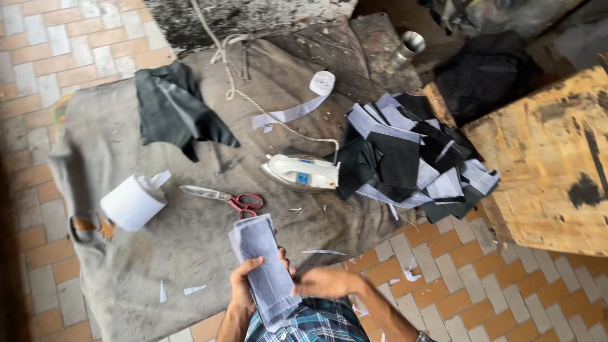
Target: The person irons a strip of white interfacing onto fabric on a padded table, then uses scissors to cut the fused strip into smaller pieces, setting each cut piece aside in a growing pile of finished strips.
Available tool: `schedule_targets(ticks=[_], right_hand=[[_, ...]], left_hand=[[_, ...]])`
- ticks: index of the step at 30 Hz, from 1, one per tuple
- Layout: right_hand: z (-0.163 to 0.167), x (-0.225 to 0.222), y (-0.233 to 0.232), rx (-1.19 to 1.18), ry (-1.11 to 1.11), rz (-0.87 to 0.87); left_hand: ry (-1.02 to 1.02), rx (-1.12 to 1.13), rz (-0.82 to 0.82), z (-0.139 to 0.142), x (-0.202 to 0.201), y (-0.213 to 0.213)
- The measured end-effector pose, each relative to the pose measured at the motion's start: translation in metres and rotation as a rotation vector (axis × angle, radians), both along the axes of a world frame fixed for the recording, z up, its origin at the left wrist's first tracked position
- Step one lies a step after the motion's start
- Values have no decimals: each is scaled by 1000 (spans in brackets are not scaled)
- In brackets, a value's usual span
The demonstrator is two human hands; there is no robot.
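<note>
Left hand point(242, 286): fingers point(252, 263) are clamping the left edge of a grey strip point(265, 269), holding it upright over the lap at 6 o'clock.

Right hand point(324, 282): it is touching the strip's right edge; blurred, so cannot tell whether its fingers are apart or together.

Strip: long, grey, pale-backed, its top end reaching toward the scissors point(223, 197), its lower end lying over a plaid garment point(316, 322).

Cloth point(190, 234): grey, stained, lying spread on the brick floor point(456, 278) and carrying the rest.

Scissors: red-handled, lying just at 12 o'clock of the strip.

Iron point(301, 172): white, lying at 1 o'clock, its cord point(253, 101) running toward 11 o'clock.

Pile point(411, 158): black and grey cut pieces, touching the iron's right end.

Roll point(132, 201): white, lying at 9 o'clock.

Dark fabric point(174, 111): crumpled, at 11 o'clock.

Tape point(304, 101): white, partly unrolled, at 12 o'clock.

Board point(544, 164): wooden, worn, at 3 o'clock.
</note>
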State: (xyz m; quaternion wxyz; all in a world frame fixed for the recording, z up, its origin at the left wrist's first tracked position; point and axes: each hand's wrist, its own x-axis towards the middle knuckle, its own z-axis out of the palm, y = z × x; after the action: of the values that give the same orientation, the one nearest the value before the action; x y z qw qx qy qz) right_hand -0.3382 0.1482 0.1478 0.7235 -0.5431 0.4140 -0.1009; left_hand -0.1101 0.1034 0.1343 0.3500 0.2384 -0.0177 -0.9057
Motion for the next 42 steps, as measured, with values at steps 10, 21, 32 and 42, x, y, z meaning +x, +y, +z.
schedule_targets(ticks=[10, 21, 32, 42], right_hand=[[90, 31, -104, -586, 337, -125], [121, 9, -76, -464, 363, -157], [111, -106, -69, -549, 216, -59], [26, -373, -79, -428, 301, -691]], left_hand=[[108, -44, -280, -5, 1, 5], [240, -3, -472, -11, -44, 1], [125, -61, -657, 11, -140, -15], [-644, -269, -518, -106, -265, -16]])
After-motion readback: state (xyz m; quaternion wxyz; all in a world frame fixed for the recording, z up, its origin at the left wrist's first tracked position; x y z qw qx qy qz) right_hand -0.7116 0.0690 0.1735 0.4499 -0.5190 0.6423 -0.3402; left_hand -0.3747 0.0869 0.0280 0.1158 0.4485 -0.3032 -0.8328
